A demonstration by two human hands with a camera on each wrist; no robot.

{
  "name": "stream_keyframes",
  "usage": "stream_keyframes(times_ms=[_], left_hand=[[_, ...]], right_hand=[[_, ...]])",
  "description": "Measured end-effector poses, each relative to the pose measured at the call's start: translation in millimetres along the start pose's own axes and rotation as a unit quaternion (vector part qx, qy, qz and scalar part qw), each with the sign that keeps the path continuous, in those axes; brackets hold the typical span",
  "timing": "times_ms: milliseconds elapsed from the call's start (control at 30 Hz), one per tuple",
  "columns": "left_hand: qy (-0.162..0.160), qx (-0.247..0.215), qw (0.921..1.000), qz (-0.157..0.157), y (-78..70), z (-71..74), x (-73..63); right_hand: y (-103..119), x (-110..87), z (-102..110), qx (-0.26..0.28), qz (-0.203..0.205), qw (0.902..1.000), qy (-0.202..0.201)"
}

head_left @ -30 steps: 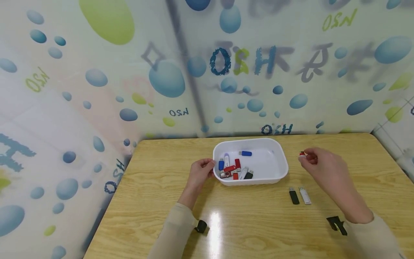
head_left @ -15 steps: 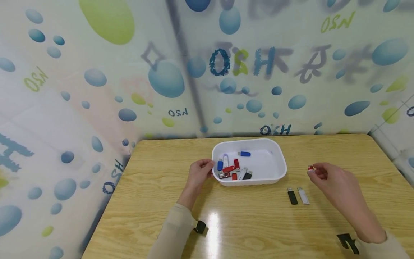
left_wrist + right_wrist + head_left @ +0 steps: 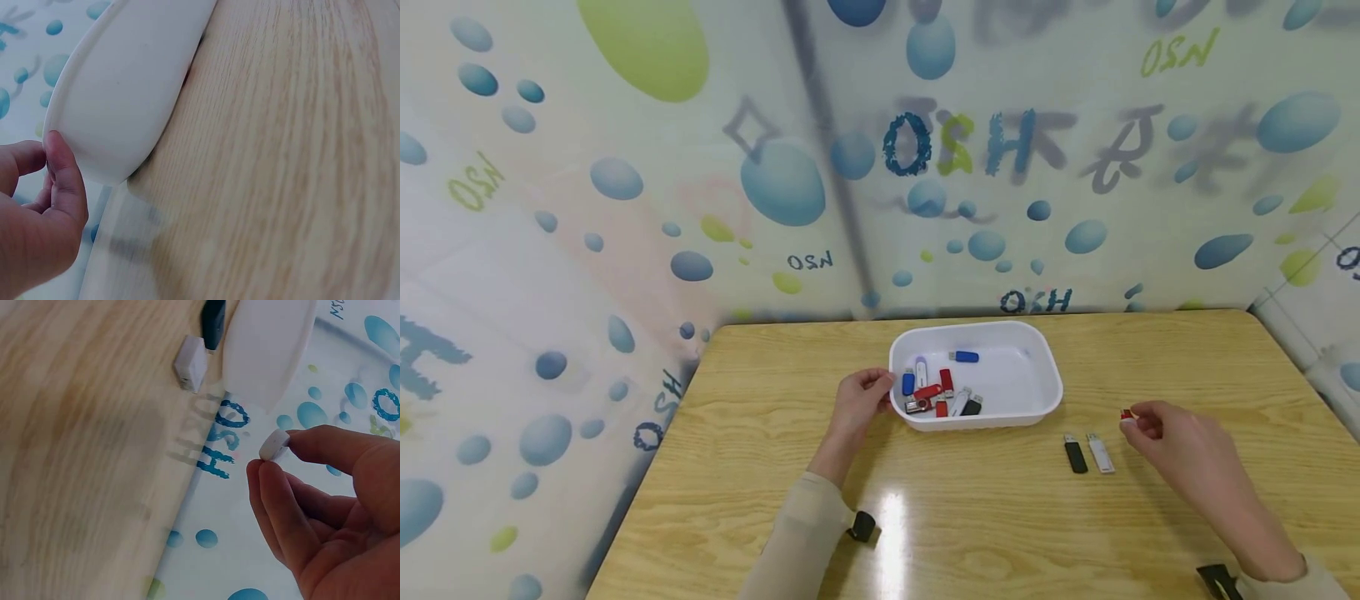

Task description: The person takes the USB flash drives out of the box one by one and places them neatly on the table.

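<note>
My left hand (image 3: pixel 859 408) pinches the left rim of a white plastic tray (image 3: pixel 1022 379); the left wrist view shows thumb and fingers at the tray's rim (image 3: pixel 53 94). My right hand (image 3: pixel 1183 442) holds a small red-and-white USB stick (image 3: pixel 1126 414) by the fingertips above the table, right of the tray. In the right wrist view only a white end of that USB stick (image 3: pixel 274 446) shows. To the hand's left, a black USB stick (image 3: pixel 1076 456) and a white USB stick (image 3: pixel 1102 456) lie side by side on the table.
Several USB sticks lie in the tray's left half, among them a blue one (image 3: pixel 965 357), a red one (image 3: pixel 947 380) and a black one (image 3: pixel 972 405). The wooden table (image 3: pixel 760 492) backs onto a patterned wall (image 3: pixel 775 267).
My right hand, with the USB stick, has come toward the table's front and a little to the right. The left hand stays at the tray rim; the view has shifted slightly.
</note>
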State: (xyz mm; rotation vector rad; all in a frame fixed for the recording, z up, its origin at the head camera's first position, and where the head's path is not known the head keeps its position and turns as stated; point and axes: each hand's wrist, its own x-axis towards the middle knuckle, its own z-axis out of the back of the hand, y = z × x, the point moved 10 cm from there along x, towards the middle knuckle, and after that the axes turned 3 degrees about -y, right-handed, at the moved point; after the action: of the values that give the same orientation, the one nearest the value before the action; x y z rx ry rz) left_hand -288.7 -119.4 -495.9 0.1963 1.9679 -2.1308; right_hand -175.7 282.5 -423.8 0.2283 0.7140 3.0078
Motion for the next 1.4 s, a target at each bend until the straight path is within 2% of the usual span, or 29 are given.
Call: stream_keyframes(times_ms=[233, 833, 1400], left_hand=[[-0.002, 0.003, 1.0, 0.002, 2.9, 1.1, 0.8], [-0.004, 0.0, 1.0, 0.002, 1.7, 2.4, -1.3], [0.002, -0.008, 1.0, 0.001, 1.7, 0.1, 0.4]], right_hand=[[-7, 0.0, -9, 0.0, 0.002, 0.9997, 0.025], [-13, -0.8, -32, -0.008, 0.007, 0.9985, 0.053], [-23, 1.2, -38, -0.025, -0.003, 0.997, 0.073]])
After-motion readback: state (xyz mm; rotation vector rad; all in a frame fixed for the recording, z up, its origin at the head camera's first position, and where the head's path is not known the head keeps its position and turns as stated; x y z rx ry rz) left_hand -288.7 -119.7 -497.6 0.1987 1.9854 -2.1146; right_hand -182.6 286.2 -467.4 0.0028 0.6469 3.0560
